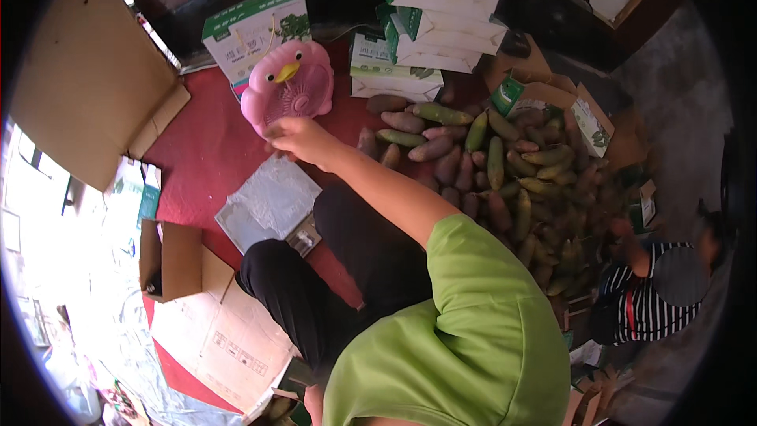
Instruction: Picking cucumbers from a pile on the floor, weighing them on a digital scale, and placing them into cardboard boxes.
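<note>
My right hand [298, 140] reaches forward with bent fingers at the near rim of a pink plastic basket [322, 59] with a duck's face and slotted inside. The fingers look closed on that rim, though they partly hide it. Just nearer lies a flat scale [303, 235], its top covered in crinkled clear plastic. Of my left hand [313, 404] only a small part shows at the lower edge, beside my green shirt; its fingers are hidden. A big heap of long green and reddish-brown fruits or tubers [495, 162] lies right of my right arm.
A green-and-white carton [260, 31] stands behind the basket; several white cartons [449, 28] are stacked farther right. Open brown cardboard [87, 71] rises at the left, with a small brown box [180, 259] below it. Another person [650, 292] in stripes is at the right, beyond the heap.
</note>
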Demonstrator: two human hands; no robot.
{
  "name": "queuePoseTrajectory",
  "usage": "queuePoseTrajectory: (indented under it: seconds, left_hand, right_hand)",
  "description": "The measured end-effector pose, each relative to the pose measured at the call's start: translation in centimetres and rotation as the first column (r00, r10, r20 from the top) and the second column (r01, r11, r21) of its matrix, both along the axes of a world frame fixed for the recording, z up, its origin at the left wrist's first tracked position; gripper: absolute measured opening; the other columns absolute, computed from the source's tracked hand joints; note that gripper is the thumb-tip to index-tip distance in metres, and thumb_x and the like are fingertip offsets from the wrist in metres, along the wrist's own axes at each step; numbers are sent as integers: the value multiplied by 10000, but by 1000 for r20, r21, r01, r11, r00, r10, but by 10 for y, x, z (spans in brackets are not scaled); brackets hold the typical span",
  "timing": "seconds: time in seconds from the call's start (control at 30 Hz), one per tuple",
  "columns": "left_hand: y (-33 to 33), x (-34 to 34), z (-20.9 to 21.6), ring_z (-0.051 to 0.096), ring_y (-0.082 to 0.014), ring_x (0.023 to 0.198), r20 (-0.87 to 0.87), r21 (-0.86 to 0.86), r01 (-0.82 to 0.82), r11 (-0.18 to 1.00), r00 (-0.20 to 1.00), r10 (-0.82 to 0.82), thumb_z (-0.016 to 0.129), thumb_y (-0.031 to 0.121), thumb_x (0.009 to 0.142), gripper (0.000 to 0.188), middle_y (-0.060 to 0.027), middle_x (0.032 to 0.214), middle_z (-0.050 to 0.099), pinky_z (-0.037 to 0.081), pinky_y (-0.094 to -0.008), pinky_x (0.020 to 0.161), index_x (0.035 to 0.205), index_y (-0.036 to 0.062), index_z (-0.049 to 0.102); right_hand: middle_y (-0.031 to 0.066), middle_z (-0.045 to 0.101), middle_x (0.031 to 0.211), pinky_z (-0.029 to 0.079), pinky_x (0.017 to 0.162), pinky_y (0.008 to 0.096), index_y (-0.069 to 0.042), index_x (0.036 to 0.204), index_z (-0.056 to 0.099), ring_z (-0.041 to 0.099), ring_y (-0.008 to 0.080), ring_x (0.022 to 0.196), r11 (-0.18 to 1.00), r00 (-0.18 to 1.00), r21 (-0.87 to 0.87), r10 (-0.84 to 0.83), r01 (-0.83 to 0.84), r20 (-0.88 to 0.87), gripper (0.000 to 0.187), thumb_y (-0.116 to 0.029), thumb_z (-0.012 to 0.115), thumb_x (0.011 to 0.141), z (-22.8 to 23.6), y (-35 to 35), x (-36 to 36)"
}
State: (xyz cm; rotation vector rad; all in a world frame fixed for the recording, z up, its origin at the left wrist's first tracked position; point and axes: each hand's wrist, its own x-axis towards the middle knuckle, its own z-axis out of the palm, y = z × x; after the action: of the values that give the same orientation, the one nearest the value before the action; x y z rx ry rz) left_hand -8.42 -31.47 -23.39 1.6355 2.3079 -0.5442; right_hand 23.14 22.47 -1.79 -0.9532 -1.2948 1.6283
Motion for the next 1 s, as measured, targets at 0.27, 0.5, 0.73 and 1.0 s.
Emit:
queuePoseTrajectory:
  seconds: [0.27,0.5,0.73,1.0]
  left_hand:
    - [134,-31,82,624,-176,576,669,265,-504,822,710,219,582,87,859,138,-100,698,598,478,-306,424,912,-33,625]
    - [316,109,239,628,-255,819,618,634,-220,741,721,-315,569,-24,815,229,-161,983,621,502,-309,669,1036,-13,627]
    - [422,194,246,612,-311,934,491,758,54,651,609,-622,582,-31,772,263,-162,1011,619,481,-346,809,1026,8,634]
    - [472,180,181,604,-330,902,627,606,37,795,593,-505,613,2,759,238,-171,982,621,482,-366,798,995,-2,645]
  right_hand:
    - [103,647,915,491,715,340,-57,1010,602,615,248,835,859,683,433,-490,273,542,241,-118,610,777,-101,11,115]
    - [105,486,1189,452,833,446,-147,1173,512,461,320,1106,743,88,664,-669,85,738,541,-175,728,678,-73,20,184]
    - [94,347,1376,366,886,520,-200,1270,461,351,328,1242,680,-168,732,-728,-49,665,559,-85,624,748,-36,103,242]
    - [-5,224,1474,293,925,659,-306,1348,395,218,350,1340,641,-507,699,-738,-318,445,552,-95,508,851,14,231,283]
